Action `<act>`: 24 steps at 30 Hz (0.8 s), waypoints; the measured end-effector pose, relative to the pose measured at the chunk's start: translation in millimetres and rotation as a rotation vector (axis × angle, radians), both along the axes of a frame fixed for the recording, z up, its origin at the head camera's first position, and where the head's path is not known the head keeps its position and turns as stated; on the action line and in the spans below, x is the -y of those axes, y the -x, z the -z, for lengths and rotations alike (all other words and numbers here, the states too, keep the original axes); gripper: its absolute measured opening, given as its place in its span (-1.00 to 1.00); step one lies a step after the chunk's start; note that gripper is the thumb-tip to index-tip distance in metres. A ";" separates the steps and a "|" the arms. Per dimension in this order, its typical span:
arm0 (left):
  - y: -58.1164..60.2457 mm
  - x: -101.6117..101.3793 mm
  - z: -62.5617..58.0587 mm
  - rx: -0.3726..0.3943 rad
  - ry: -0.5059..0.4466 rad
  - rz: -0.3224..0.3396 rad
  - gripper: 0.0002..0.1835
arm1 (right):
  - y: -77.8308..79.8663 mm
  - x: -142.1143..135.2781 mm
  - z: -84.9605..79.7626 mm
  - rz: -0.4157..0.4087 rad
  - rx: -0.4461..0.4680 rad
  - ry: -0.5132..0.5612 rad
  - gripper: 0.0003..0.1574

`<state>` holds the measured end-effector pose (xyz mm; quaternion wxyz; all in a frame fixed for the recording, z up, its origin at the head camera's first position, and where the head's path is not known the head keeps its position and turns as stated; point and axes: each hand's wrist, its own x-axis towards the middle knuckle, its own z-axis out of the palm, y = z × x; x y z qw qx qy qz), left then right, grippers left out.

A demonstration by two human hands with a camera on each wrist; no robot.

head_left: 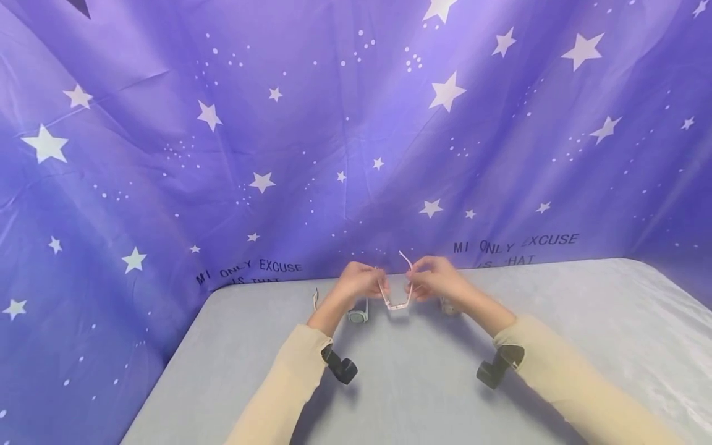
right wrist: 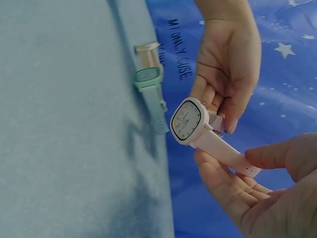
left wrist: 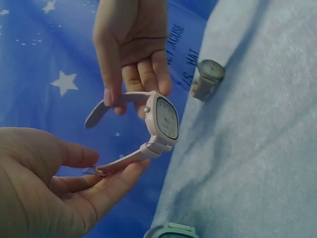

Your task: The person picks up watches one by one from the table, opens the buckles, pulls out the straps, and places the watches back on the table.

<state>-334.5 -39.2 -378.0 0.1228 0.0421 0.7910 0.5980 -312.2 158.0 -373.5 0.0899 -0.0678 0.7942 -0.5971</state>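
A pale pink wristwatch [left wrist: 167, 118] with a rounded square face is held up between both hands above the table, its strap unfastened. My left hand [head_left: 358, 281] pinches the buckle end of the strap between thumb and fingers. The other strap end, with small holes, is pinched by my right hand [head_left: 439, 279]. The dial [right wrist: 187, 120] faces away from my palms, and both strap halves bend back from it. Below and beside the left hand lies a mint green watch [head_left: 358, 316]. Near the right hand, a watch with a beige strap [left wrist: 211, 71] rests on the table.
A tan strap-like thing [right wrist: 147, 53] lies beyond the green watch. The grey cloth-covered table [head_left: 222, 371] ends at a purple-blue star-patterned curtain [head_left: 345, 123] right behind the hands. Black wrist mounts [head_left: 340, 366] sit at both sleeves.
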 end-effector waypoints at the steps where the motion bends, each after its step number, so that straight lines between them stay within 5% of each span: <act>1: 0.4 -0.9 0.7 0.007 0.003 0.000 -0.73 | 1.6 1.0 2.2 0.000 0.005 -0.008 -0.65; 11: 9.5 -9.8 10.1 0.048 0.120 -0.026 -0.74 | 11.3 12.7 23.1 0.029 0.061 -0.137 -0.66; 24: 22.6 -11.2 10.9 0.060 0.250 -0.028 -0.79 | 21.4 26.0 30.5 0.094 0.051 -0.248 -0.71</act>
